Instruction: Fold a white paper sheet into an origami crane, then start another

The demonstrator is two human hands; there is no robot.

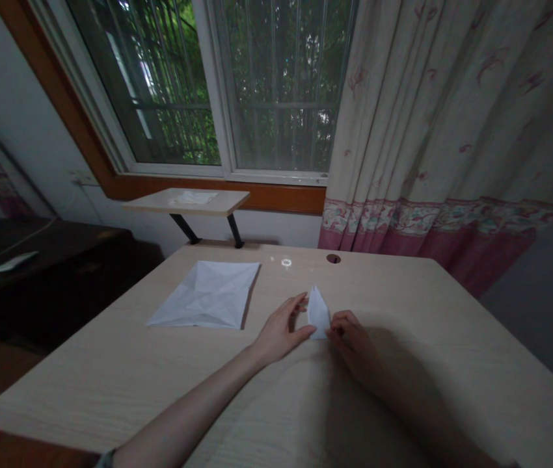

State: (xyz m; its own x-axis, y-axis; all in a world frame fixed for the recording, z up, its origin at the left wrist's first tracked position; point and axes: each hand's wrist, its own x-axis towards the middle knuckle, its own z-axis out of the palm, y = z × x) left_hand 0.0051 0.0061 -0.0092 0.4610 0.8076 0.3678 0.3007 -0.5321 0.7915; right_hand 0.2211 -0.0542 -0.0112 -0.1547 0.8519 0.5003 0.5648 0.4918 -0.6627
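Folded paper (319, 313) lies on the table (110, 383) between the hands, the left hand (281, 331) spread and just touching it, the right hand (352, 344) curled at its edge, grip unclear, so a slip could spring the narrow fold open.

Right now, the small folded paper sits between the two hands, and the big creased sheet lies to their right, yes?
No: the head view shows the big creased sheet left of the left hand and right hand; the small folded paper does sit between them.
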